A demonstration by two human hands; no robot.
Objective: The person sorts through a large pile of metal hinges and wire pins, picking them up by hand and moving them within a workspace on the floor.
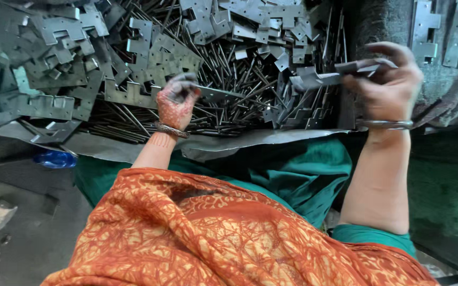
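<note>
My left hand (176, 100) is closed on a flat grey metal hinge plate (216, 94) that lies over a heap of thin metal pins (223, 69). My right hand (393, 85) is raised at the right and grips a folded grey metal hinge piece (335, 74) that sticks out to the left, blurred by motion. Both wrists wear metal bangles. Between the hands stands a row of stacked hinge leaves (298, 114).
Piles of notched grey metal plates (49, 69) cover the left and back. More plates (441, 32) lie at the far right on dark cloth. A grey sheet (229, 143) edges the heap. A blue object (54, 159) lies at the left. Orange and green cloth covers my lap.
</note>
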